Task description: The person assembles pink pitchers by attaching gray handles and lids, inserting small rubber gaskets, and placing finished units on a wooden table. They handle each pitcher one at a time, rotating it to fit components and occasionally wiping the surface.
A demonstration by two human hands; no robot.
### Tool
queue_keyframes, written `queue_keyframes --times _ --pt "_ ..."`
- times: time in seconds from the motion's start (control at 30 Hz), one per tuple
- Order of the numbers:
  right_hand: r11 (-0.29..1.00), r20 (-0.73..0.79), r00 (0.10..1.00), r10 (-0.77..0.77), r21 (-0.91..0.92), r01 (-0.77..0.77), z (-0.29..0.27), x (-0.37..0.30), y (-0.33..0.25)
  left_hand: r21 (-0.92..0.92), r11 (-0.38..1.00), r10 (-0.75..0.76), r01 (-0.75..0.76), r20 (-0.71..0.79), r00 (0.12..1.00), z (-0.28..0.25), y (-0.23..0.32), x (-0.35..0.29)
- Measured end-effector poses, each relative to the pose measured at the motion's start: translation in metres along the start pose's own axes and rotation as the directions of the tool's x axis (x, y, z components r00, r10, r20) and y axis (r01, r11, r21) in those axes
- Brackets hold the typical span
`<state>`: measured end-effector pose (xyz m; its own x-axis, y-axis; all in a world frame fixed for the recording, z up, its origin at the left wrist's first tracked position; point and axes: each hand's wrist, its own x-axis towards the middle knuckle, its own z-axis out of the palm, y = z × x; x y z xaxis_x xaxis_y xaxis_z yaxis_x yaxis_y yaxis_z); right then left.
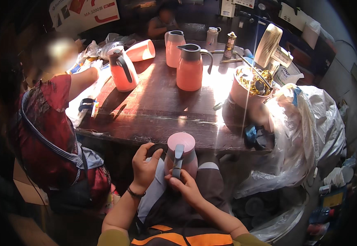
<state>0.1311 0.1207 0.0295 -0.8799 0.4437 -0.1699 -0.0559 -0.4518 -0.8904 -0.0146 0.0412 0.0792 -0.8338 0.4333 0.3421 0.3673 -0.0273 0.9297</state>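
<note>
A pink jug with a grey handle (pixel 181 142) stands between my legs at the table's near edge, a flat, round pink end facing up. The fingers of my right hand (pixel 184 186) are closed on the lower part of its handle. To the left of the jug, my left hand (pixel 144 164) pinches a dark, round, disc-like piece (pixel 157 148) beside the jug's rim. How the disc is shaped underneath is hidden by my fingers.
On the dark wooden table (pixel 153 108) stand several pink jugs, including one with a dark spout (pixel 189 71); a pink shell (pixel 141 51) lies sideways. A spray can (pixel 229 46), fan (pixel 267 45) and filled bucket (pixel 244 92) are farther off. A person (pixel 51 123) reaches in at left; plastic sacks (pixel 309 135) crowd the right.
</note>
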Motion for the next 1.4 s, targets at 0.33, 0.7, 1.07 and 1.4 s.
queue_keyframes --times 0.33,0.7,1.07,1.4 --pt "0.871 -0.248 0.889 -0.385 -0.417 0.261 -0.048 -0.035 -0.031 -0.500 0.802 -0.232 0.326 0.242 0.942 -0.006 0.007 -0.024" --pt "0.822 -0.078 0.904 -0.420 -0.456 0.343 -0.035 -0.046 -0.074 -0.610 0.709 -0.181 0.353 0.327 0.928 -0.010 0.060 -0.027" --pt "0.504 0.045 0.643 -0.764 -0.581 0.639 0.052 0.116 -0.073 0.336 0.850 0.313 -0.406 0.298 0.902 -0.026 0.009 -0.015" --pt "0.441 0.097 0.774 -0.626 -0.775 0.453 -0.031 0.174 -0.072 0.718 0.635 0.171 -0.286 0.231 0.958 -0.042 -0.144 0.114"
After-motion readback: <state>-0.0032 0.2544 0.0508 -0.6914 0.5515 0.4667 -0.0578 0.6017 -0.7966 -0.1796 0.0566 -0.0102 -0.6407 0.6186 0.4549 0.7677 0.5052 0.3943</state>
